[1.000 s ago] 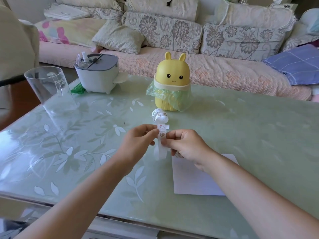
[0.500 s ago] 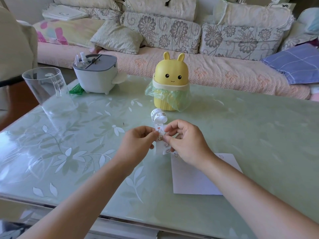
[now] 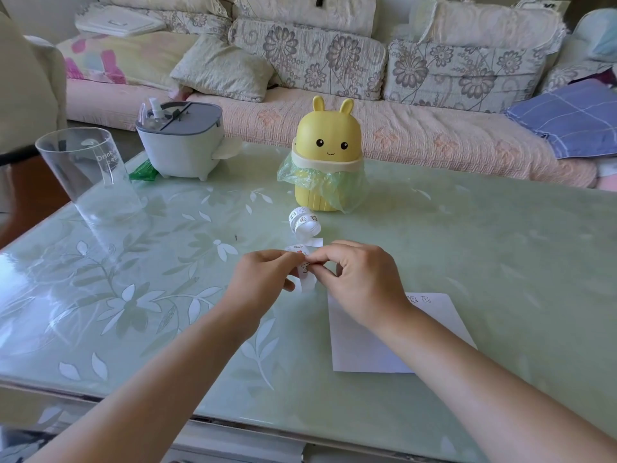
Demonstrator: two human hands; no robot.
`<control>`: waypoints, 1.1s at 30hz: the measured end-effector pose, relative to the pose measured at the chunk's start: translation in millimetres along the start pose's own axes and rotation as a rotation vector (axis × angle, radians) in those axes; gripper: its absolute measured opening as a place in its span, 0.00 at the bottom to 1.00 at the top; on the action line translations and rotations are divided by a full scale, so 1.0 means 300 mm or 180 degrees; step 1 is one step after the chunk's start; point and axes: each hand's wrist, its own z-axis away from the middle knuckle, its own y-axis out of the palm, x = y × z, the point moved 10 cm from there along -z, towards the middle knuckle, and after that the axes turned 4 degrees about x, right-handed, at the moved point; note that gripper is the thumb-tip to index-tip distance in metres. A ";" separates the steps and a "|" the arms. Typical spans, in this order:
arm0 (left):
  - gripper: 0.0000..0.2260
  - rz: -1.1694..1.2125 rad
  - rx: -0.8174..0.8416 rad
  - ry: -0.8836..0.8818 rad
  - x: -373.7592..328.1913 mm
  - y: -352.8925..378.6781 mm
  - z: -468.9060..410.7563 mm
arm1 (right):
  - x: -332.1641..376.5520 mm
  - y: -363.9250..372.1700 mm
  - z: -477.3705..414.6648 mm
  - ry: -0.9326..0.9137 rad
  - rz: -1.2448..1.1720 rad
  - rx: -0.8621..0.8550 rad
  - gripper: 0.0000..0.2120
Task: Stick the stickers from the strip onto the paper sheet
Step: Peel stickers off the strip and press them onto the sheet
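Observation:
A white sticker strip (image 3: 304,225) with small cartoon stickers curls into a loose roll on the table, and its free end runs down between my hands. My left hand (image 3: 263,282) pinches the strip from the left. My right hand (image 3: 360,282) pinches at the strip with thumb and forefinger, right beside the left fingertips. The white paper sheet (image 3: 364,345) lies flat on the table below my right wrist, partly hidden by my forearm. Two small stickers (image 3: 419,299) sit near its top edge.
A yellow rabbit-shaped bin (image 3: 325,162) with a green liner stands just behind the roll. A clear plastic jug (image 3: 90,175) and a grey-white tissue box (image 3: 182,142) are at the far left of the glass-topped table (image 3: 500,262). A sofa with cushions runs behind.
My right hand has lifted and its thumb and forefinger now pinch the strip higher, close to the left fingertips. The strip's lower end hangs shorter between my hands.

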 end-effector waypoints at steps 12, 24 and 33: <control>0.11 -0.0765 -0.0261 0.0181 -0.001 -0.010 -0.030 | -0.046 0.053 0.004 0.0221 -0.0399 0.0406 0.05; 0.10 -0.2452 -0.1110 0.1511 -0.152 0.057 -0.002 | -0.286 -0.013 0.065 0.1626 -0.1505 0.0622 0.05; 0.06 -0.2962 0.0165 0.2623 -0.181 0.462 0.070 | -0.491 -0.122 0.161 0.2296 -0.1346 0.0640 0.03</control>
